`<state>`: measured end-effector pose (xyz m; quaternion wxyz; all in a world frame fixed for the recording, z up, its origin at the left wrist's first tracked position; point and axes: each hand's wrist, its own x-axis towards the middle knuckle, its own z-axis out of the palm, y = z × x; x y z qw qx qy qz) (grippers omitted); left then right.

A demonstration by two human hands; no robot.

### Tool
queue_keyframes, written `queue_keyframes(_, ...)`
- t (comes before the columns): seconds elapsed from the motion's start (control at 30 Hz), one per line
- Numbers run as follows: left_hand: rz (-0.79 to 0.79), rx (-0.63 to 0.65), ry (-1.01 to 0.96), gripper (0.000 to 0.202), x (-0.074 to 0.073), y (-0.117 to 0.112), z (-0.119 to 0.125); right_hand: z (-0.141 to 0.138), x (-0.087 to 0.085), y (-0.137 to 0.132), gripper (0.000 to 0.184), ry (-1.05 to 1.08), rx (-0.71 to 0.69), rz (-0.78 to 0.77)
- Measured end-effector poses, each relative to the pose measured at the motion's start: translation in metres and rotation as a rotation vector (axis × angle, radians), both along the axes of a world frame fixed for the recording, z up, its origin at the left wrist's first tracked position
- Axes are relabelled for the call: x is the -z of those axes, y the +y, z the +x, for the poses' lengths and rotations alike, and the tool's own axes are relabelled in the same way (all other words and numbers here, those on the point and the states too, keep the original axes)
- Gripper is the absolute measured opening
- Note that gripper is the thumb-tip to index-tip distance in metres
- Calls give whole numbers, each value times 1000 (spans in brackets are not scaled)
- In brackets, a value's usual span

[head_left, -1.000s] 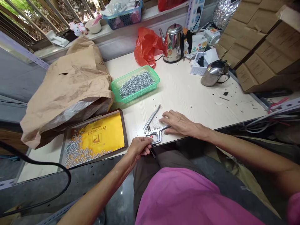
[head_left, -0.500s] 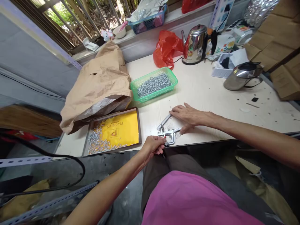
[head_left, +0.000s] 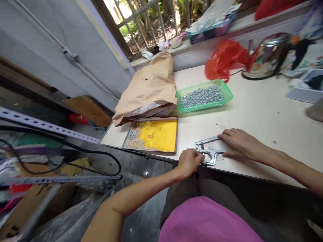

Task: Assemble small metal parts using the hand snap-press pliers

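Observation:
Snap fastener pliers of silvery metal lie at the table's front edge, handles spread and a spring between them. My right hand is closed about the handle ends, thumb at the lower handle and fingers at the upper one. At the jaws, my left hand is closed in a pinch; whatever sits between its fingertips is too small and covered to make out. Left of the pliers is a shallow dark-rimmed tray with a yellow bottom and many small silvery metal pins toward its left side.
Behind the tray stands a large brown paper bag. A green plastic basket holds many small metal pieces. Farther back are a red plastic bag and a metal kettle. A black cable loops at the left.
The view has swung left, so the table things appear farther right. My left hand stays at the jaws and my right hand at the handles.

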<state>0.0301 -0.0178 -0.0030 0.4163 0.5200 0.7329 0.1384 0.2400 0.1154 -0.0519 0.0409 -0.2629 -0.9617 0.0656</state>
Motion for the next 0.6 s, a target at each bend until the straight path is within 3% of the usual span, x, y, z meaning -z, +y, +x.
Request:
queue_keyframes(0.07, 303, 178, 242, 22, 1, 2, 8, 0, 9, 1, 44, 12, -9, 21)
queue_keyframes(0.13, 465, 355, 387, 39, 3, 9, 17, 1, 14, 1, 44, 20, -24, 32)
queue_keyframes(0.27, 438, 529, 484, 52, 9, 29, 32, 6, 21, 0, 47, 82, -30, -8)
queue_keyframes(0.43, 385, 575, 521, 52, 12, 42, 34, 12, 31, 4, 56, 162, -28, -124)
queue_keyframes(0.6, 387, 624, 507, 40, 14, 55, 30, 7, 23, 0, 31, 167, -20, -111)
